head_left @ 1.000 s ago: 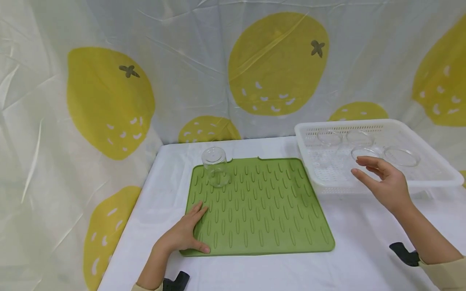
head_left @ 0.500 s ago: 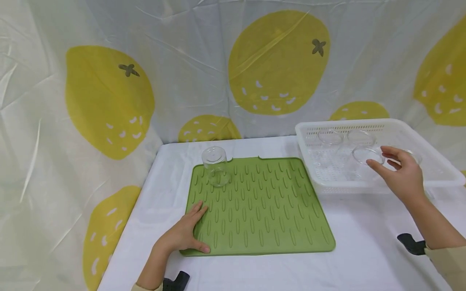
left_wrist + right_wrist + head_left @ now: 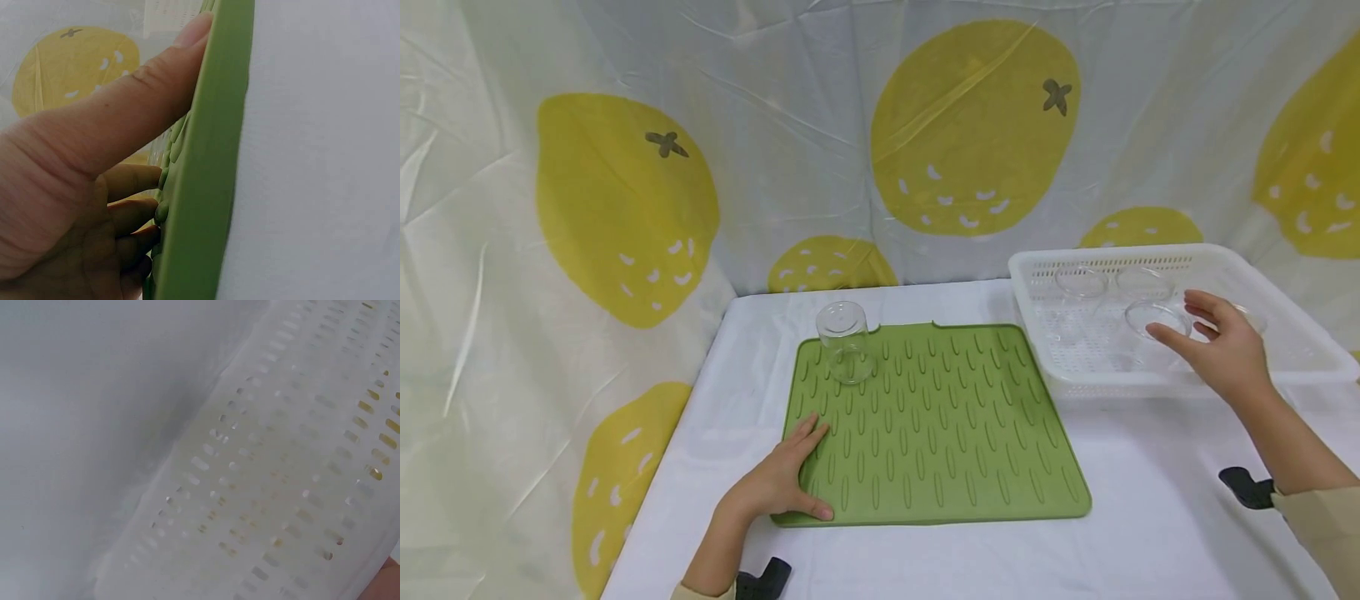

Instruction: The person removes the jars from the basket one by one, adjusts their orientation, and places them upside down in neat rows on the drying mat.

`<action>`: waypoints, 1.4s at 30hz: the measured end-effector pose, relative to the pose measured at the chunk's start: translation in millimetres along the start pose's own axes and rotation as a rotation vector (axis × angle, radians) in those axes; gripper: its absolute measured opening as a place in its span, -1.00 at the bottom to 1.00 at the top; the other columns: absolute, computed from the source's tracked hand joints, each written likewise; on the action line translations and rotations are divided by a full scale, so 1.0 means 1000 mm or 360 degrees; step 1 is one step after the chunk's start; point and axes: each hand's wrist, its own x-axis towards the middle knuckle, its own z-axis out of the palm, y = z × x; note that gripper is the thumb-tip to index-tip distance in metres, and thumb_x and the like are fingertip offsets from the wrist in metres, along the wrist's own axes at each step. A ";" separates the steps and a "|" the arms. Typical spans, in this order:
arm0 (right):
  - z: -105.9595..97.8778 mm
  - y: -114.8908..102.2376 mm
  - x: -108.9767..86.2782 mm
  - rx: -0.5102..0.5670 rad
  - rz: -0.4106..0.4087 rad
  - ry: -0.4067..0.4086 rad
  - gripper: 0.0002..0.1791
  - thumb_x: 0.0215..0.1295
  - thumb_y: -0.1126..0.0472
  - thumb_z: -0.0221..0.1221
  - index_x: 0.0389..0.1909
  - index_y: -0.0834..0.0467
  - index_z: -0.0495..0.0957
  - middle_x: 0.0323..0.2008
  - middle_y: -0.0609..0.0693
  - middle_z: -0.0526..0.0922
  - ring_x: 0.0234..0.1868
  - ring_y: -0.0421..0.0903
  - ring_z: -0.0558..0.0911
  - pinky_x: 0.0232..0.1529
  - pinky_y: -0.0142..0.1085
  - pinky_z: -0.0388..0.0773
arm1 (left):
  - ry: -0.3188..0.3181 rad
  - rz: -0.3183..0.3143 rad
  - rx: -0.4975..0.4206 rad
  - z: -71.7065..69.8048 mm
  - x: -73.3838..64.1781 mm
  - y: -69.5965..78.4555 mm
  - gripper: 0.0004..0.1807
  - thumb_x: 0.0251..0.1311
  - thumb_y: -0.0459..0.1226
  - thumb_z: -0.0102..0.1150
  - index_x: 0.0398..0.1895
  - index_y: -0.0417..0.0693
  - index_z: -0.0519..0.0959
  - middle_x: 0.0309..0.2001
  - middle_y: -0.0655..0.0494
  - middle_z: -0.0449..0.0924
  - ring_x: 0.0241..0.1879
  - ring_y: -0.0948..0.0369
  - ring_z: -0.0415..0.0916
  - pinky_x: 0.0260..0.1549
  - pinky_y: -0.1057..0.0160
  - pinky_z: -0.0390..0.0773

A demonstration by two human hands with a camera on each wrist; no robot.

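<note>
On a green ribbed drying mat [image 3: 940, 425], my left hand [image 3: 786, 475] rests with its fingers spread at the left front corner. The left wrist view shows its thumb [image 3: 156, 81] lying along the mat's thick edge. A clear drinking glass [image 3: 844, 342] stands upside down at the mat's back left. Over a white perforated basket [image 3: 1060, 371], my right hand [image 3: 1228, 350] has thumb and fingers apart beside the rim of a clear glass [image 3: 1138, 307]. Whether they touch that glass cannot be made out. The right wrist view shows mostly the basket's holed wall [image 3: 281, 462].
Two more glasses, a left one [image 3: 1078, 293] and a right one [image 3: 1145, 293], stand at the basket's back. Another glass [image 3: 1257, 319] is partly hidden behind my right hand. A white cloth [image 3: 925, 562] covers the table, and a lemon-print curtain [image 3: 790, 150] hangs behind.
My right hand has moved right over the basket, then slightly back left, to the front glass's rim. My left hand and the glass on the mat have stayed put.
</note>
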 end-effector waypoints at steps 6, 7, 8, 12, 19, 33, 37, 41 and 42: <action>0.003 -0.001 0.003 -0.0065 -0.0052 -0.0064 -0.07 0.30 -0.07 0.24 0.49 0.30 0.04 0.37 0.42 0.20 0.29 0.41 0.25 0.36 -0.12 0.18 | -0.0007 -0.0002 -0.0011 0.000 0.000 0.001 0.36 -0.42 0.07 0.64 0.51 -0.20 0.10 0.54 -0.15 -0.17 0.50 -0.12 -0.25 0.31 -0.24 0.07; 0.004 -0.002 0.004 -0.0068 -0.0056 -0.0077 -0.06 0.30 -0.07 0.24 0.49 0.31 0.02 0.37 0.43 0.19 0.29 0.44 0.24 0.35 0.02 0.16 | -0.0006 -0.0003 -0.0010 0.000 0.000 0.001 0.36 -0.42 0.07 0.64 0.51 -0.20 0.10 0.54 -0.15 -0.17 0.50 -0.12 -0.25 0.31 -0.24 0.07; 0.004 -0.001 0.004 -0.0073 -0.0061 -0.0085 -0.05 0.30 -0.07 0.24 0.49 0.32 0.02 0.37 0.43 0.19 0.29 0.45 0.24 0.33 0.08 0.16 | -0.0004 -0.0001 -0.0011 0.000 0.000 0.001 0.36 -0.42 0.07 0.64 0.51 -0.20 0.10 0.54 -0.16 -0.17 0.50 -0.13 -0.25 0.31 -0.25 0.07; 0.005 -0.001 0.006 -0.0096 -0.0051 -0.0132 -0.01 0.29 -0.10 0.24 0.49 0.35 -0.04 0.38 0.45 0.15 0.30 0.50 0.19 0.22 0.27 0.16 | 0.0002 -0.0005 0.0015 0.000 0.000 0.001 0.36 -0.42 0.08 0.64 0.51 -0.19 0.10 0.54 -0.14 -0.18 0.50 -0.12 -0.25 0.32 -0.23 0.08; 0.005 -0.001 0.007 -0.0225 0.0024 -0.0213 0.08 0.29 -0.19 0.20 0.49 0.40 -0.14 0.33 0.54 0.14 0.23 0.54 0.20 0.06 0.41 0.25 | 0.0004 0.0013 0.0001 -0.001 -0.001 0.001 0.35 -0.41 0.07 0.64 0.51 -0.19 0.10 0.54 -0.13 -0.18 0.50 -0.11 -0.25 0.32 -0.24 0.06; 0.006 -0.005 0.004 -0.0217 0.0069 -0.0195 0.08 0.26 -0.20 0.23 0.47 0.41 -0.07 0.31 0.54 0.17 0.26 0.54 0.18 0.06 0.39 0.27 | 0.0003 0.0016 -0.0011 -0.002 -0.002 0.002 0.35 -0.40 0.07 0.64 0.51 -0.20 0.10 0.54 -0.15 -0.17 0.50 -0.12 -0.24 0.31 -0.25 0.06; 0.006 -0.006 0.004 -0.0203 0.0081 -0.0202 0.08 0.26 -0.21 0.22 0.47 0.41 -0.06 0.31 0.54 0.18 0.27 0.53 0.18 0.07 0.38 0.27 | -0.0003 0.0017 -0.0010 -0.002 -0.002 0.002 0.35 -0.39 0.07 0.64 0.51 -0.20 0.10 0.54 -0.15 -0.18 0.50 -0.12 -0.24 0.31 -0.25 0.06; 0.003 -0.005 0.004 -0.0213 0.0066 -0.0209 0.07 0.26 -0.21 0.22 0.47 0.40 -0.05 0.29 0.55 0.22 0.25 0.52 0.21 0.07 0.37 0.28 | -0.0006 0.0018 -0.0018 -0.002 -0.002 0.002 0.35 -0.39 0.07 0.64 0.51 -0.21 0.10 0.54 -0.15 -0.18 0.49 -0.13 -0.25 0.31 -0.25 0.06; 0.003 -0.005 0.005 -0.0212 0.0063 -0.0212 0.07 0.26 -0.20 0.23 0.47 0.40 -0.05 0.28 0.55 0.22 0.25 0.52 0.22 0.08 0.37 0.28 | -0.0007 0.0016 -0.0020 -0.002 -0.002 0.003 0.35 -0.39 0.07 0.64 0.51 -0.21 0.10 0.54 -0.15 -0.18 0.49 -0.13 -0.25 0.31 -0.25 0.05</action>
